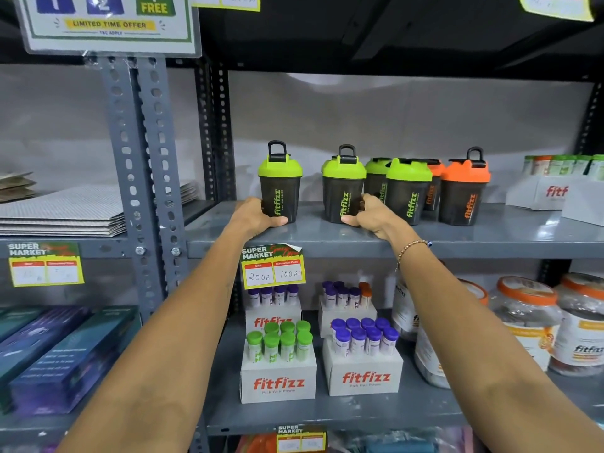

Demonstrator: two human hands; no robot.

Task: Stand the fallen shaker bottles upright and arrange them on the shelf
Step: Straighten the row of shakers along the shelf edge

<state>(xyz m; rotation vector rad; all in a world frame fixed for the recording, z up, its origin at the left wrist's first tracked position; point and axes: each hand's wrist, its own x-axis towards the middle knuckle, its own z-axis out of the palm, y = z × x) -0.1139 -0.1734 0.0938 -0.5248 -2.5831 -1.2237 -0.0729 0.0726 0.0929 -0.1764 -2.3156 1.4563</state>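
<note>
Several dark shaker bottles stand upright on the grey shelf (pixel 327 237). My left hand (pixel 253 217) grips the base of the leftmost green-lidded shaker (pixel 281 184), which stands apart from the others. My right hand (pixel 369 215) wraps the base of a second green-lidded shaker (pixel 343 186). To its right stand two more green-lidded shakers (pixel 408 191), one partly hidden behind. Further right are two orange-lidded shakers (pixel 464 194), one mostly hidden at the back. No bottle lies on its side.
White fitfizz boxes (pixel 552 191) with small tubes sit at the shelf's right end. A price tag (pixel 273 268) hangs on the shelf's front edge. Perforated steel uprights (pixel 143 178) stand to the left. The shelf below holds tube boxes (pixel 277 371) and large jars (pixel 526 322).
</note>
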